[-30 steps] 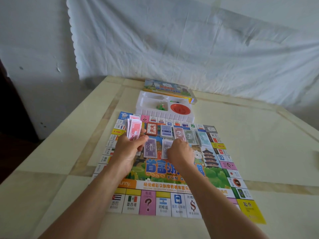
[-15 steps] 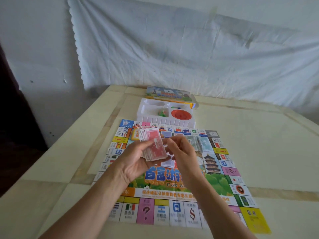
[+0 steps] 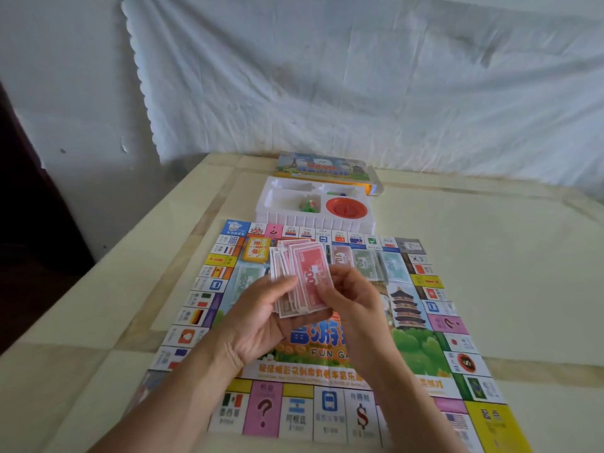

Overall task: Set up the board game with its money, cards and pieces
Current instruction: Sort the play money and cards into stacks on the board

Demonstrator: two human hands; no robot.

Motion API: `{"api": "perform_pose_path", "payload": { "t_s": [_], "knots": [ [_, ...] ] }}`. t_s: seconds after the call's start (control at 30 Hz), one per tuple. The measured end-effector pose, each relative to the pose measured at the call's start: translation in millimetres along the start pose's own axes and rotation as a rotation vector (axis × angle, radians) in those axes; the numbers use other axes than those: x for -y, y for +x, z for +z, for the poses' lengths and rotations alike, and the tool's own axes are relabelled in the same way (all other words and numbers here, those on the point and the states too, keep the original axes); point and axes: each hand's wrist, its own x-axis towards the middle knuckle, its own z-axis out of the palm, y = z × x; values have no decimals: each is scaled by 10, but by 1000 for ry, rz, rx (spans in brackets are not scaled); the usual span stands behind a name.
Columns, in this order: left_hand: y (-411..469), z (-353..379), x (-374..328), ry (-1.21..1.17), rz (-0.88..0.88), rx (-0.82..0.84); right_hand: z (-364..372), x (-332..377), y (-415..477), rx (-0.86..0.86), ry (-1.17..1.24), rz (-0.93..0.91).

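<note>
Red play money (image 3: pixel 304 276) sits fanned in the left hand (image 3: pixel 261 318), fingers curled under it. Right hand (image 3: pixel 353 300) pinches the front note above the board (image 3: pixel 421 348).

We are looking down on a cream table (image 3: pixel 490 273), its top carrying darker beige bands that are running parallel to its edges and crossing at the near left. Beyond its far edge a creased white sheet (image 3: pixel 359 86) is hanging, its scalloped left edge trailing down towards the table. Left of the sheet a pale wall (image 3: pixel 81 109) is showing small chips, and a dark area (image 3: pixel 29 240) is filling the far left.
</note>
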Motion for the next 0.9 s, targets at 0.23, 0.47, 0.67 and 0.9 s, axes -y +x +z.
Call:
{"api": "perform_pose_path", "payload": {
  "t_s": [0.23, 0.47, 0.67, 0.9],
  "knots": [
    [-2, 29, 38, 89, 2, 13, 8, 36, -9, -29, 53, 48],
    [-4, 38, 28, 162, 37, -105, 4, 72, -24, -38, 142, 89],
    [12, 33, 55, 202, 77, -223, -7, 74, -14, -59, 210, 144],
    [10, 47, 60, 223, 123, -301, 3, 67, -3, -87, 294, 187]
  ]
}}
